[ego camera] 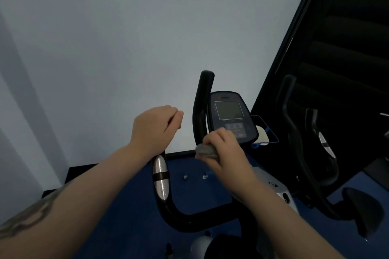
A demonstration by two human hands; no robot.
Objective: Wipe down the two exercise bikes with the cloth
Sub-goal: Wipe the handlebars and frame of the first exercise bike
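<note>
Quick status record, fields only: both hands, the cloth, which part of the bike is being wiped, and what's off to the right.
right hand: right hand holds the crumpled grey cloth
cloth contact: against the black upright handlebar, beside the dark console with grey screen
left hand: left hand loosely curled, holds nothing, above the silver pulse sensor
right side: second black exercise bike, dim
floor: blue floor

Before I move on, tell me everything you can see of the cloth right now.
The small grey cloth is bunched into a wad, soft and fabric-like, mostly hidden inside the right hand, whose fingers curl round it. Only a rounded grey lump shows at the hand's left side. It sits against the lower part of the near bike's black upright handlebar, just below and left of the dark console. Its full size cannot be told.
</note>
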